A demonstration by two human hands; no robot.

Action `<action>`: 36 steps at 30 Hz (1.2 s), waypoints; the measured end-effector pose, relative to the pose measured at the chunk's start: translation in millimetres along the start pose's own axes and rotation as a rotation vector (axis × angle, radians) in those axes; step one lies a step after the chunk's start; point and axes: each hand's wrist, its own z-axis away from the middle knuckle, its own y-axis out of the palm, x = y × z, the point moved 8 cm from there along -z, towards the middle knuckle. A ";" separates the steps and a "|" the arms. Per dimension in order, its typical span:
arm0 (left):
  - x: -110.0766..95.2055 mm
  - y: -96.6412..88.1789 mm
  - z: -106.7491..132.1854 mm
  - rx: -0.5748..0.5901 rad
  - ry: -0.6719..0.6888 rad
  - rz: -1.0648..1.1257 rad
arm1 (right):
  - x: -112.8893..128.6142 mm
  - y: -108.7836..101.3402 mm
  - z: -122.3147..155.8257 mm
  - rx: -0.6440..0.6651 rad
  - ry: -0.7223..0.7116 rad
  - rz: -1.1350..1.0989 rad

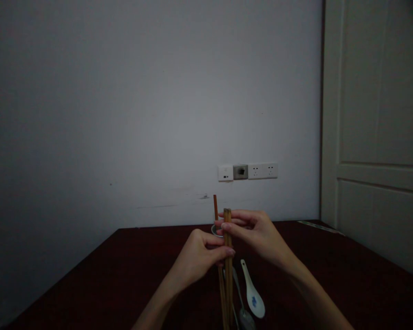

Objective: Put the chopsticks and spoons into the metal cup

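Note:
Both my hands hold a bundle of wooden chopsticks (228, 275) upright over a dark red table (124, 270). My left hand (198, 259) is closed around the bundle at mid-height. My right hand (254, 231) pinches the tops with its fingertips. One reddish chopstick (215, 207) sticks up higher than the others. Below my hands lie a white ceramic spoon with a blue mark (252, 293) and a metal spoon (242, 309). A small bowl rim (214, 230) peeks out behind my fingers, mostly hidden.
A pale wall stands behind the table, with a row of sockets and a switch (248, 172). A white door (378, 128) is at the right. A pale strip (320, 226) lies at the table's far right corner.

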 end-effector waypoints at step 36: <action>1.0 1.5 0.6 0.003 -0.022 0.011 | 1.0 -4.0 0.2 -0.080 -0.087 -0.058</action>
